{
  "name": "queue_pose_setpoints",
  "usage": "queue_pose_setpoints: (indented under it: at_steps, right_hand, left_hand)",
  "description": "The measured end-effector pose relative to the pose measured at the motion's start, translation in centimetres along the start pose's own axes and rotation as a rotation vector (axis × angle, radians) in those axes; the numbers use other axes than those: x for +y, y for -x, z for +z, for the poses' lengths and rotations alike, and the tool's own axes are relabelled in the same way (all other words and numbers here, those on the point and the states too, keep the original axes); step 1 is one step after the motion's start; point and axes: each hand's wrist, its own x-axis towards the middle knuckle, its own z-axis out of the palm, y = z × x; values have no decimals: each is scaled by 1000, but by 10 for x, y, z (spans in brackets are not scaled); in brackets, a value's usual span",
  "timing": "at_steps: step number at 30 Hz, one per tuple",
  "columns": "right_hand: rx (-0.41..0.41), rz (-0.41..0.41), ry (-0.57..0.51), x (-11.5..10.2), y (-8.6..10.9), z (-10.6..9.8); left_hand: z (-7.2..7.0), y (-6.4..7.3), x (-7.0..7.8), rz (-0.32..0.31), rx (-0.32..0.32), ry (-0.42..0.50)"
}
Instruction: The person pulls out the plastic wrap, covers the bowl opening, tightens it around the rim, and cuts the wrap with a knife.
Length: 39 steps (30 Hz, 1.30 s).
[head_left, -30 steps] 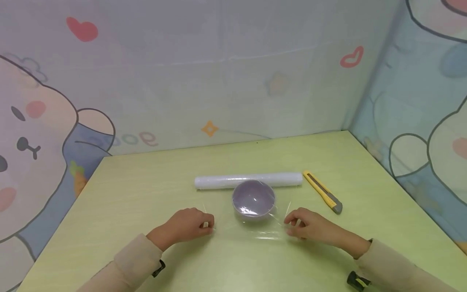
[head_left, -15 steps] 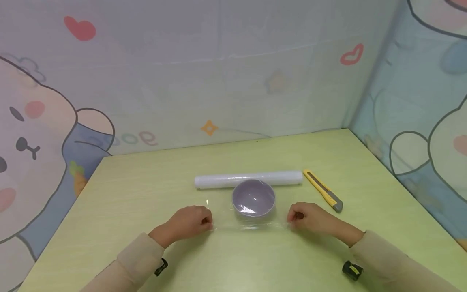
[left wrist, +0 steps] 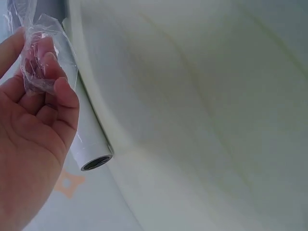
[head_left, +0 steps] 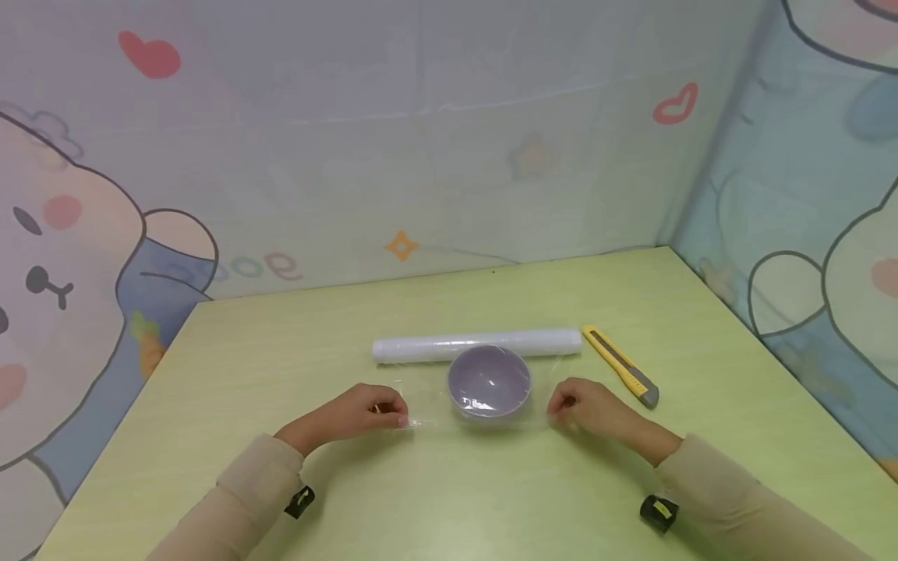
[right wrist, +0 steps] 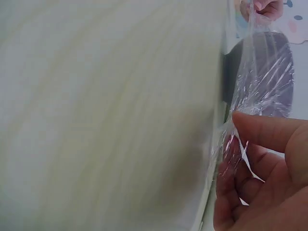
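A lavender bowl (head_left: 489,378) stands upright in the middle of the table in the head view, with clear plastic wrap (right wrist: 269,91) stretched over its mouth. To the bowl's left, my left hand (head_left: 358,414) pinches one near corner of the wrap; crumpled film bunches at its fingers in the left wrist view. My right hand (head_left: 596,411) pinches the other near corner between thumb and fingers, low over the table. In the right wrist view, creases run through the film from this hand across the bowl. The white wrap roll (head_left: 414,347) lies just behind the bowl.
A yellow and grey utility knife (head_left: 620,366) lies slanted beyond my right hand, off the roll's right end. The pale yellow-green table (head_left: 281,327) meets a cartoon-printed cloth wall (head_left: 337,179) behind and at the sides.
Both hands have shifted a little away from the body, toward the bowl, carrying the wrap's near edge with them. My right fingers have closed on their corner. Bowl, roll and knife stay put.
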Motion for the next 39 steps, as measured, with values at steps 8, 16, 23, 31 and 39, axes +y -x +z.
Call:
queue_pose_setpoints:
  at_steps: [8, 16, 23, 31, 39]
  right_hand:
    - [35, -31, 175, -9, -3, 2]
    - [-28, 22, 281, -14, -18, -3]
    - [0, 102, 167, -12, -29, -3]
    - [21, 132, 72, -14, -38, 6]
    - [-26, 97, -100, -15, -48, 11]
  left_hand:
    - [13, -13, -4, 15, 81, -235]
    - [19, -26, 13, -2, 258, -482]
    - [25, -47, 22, -154, 384, -461]
    - [30, -61, 23, -245, 385, -271]
    - [35, -69, 26, -271, 403, 91]
